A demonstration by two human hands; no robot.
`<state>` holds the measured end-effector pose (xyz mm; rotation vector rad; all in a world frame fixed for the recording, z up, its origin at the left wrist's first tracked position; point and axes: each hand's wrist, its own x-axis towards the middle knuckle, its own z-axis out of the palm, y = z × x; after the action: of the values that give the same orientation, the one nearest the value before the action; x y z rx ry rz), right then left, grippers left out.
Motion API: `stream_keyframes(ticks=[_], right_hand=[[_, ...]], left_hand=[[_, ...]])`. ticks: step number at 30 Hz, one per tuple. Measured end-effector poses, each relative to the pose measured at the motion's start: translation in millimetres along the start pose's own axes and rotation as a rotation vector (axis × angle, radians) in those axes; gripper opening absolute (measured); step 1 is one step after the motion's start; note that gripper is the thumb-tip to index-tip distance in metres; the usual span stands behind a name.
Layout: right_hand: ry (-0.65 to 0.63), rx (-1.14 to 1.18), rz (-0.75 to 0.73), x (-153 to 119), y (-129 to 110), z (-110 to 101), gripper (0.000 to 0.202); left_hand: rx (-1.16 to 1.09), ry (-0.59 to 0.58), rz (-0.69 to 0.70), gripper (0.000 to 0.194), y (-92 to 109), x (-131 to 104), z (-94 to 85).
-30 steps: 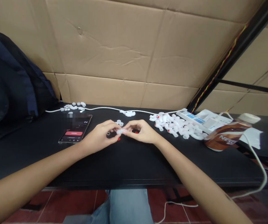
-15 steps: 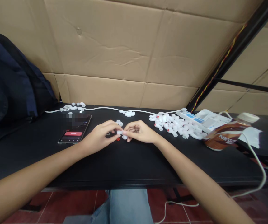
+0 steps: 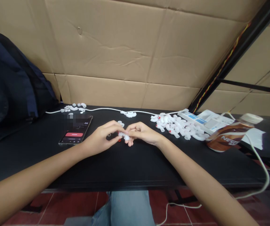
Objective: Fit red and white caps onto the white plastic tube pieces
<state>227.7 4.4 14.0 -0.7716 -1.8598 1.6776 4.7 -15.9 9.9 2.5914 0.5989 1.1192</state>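
Over the middle of the black table (image 3: 125, 166), my left hand (image 3: 104, 135) pinches a small white plastic piece (image 3: 124, 136) between thumb and fingertips. My right hand (image 3: 141, 133) is closed on the same piece from the right, its fingertips touching those of my left hand. Just behind the hands lie some small white rings (image 3: 120, 123). Partly hidden below the fingers is a small red piece (image 3: 119, 140). A pale ring (image 3: 109, 135) shows through the gap of my left hand.
A phone (image 3: 76, 130) lies left of the hands, near a dark backpack (image 3: 12, 75). White pieces (image 3: 179, 127) are heaped on the right, beside a printed box (image 3: 196, 121) and a tilted brown bottle (image 3: 229, 136). A white cable (image 3: 102, 109) runs along the back.
The white piece has turned and now sits tilted between the fingertips. My right hand's fingers have shifted slightly over it, closer to my left hand.
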Motion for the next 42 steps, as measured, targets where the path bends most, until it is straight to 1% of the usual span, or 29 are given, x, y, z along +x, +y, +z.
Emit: stream_keyframes(ticks=[3,6,9,12,15,17,25,29,33,38,42], right_hand=[[0.022,0.005,-0.016,1,1,0,0.031],[0.055,-0.011,-0.032,1,2,0,0.03],[0.087,-0.034,-0.061,1,2,1,0.029],[0.112,-0.046,-0.091,1,2,1,0.028],[0.126,-0.05,-0.116,2,3,-1,0.026],[0.129,-0.054,-0.125,2,4,-2,0.025],[0.129,-0.074,-0.106,1,2,-1,0.025],[0.11,-0.076,-0.094,0,-1,1,0.027],[0.121,-0.073,-0.096,1,-1,1,0.029],[0.119,-0.077,-0.102,1,0,0,0.03],[0.128,-0.081,-0.097,1,-1,0,0.029]], left_hand=[[-0.026,0.029,-0.012,0.02,0,1,-1.6],[-0.104,0.053,-0.063,0.016,-1,1,-0.6],[-0.254,0.106,-0.15,0.016,-2,1,2.1],[-0.344,0.163,-0.278,0.021,-5,1,4.1],[-0.357,0.133,-0.415,0.024,-8,1,4.7],[-0.357,0.103,-0.452,0.024,-9,1,4.6],[-0.416,0.069,-0.413,0.024,-10,2,1.3],[-0.379,0.092,-0.357,0.021,-10,1,1.3],[-0.361,0.116,-0.285,0.02,-10,1,1.6],[-0.379,0.133,-0.247,0.014,-12,1,1.7],[-0.339,0.141,-0.196,0.012,-12,1,1.9]])
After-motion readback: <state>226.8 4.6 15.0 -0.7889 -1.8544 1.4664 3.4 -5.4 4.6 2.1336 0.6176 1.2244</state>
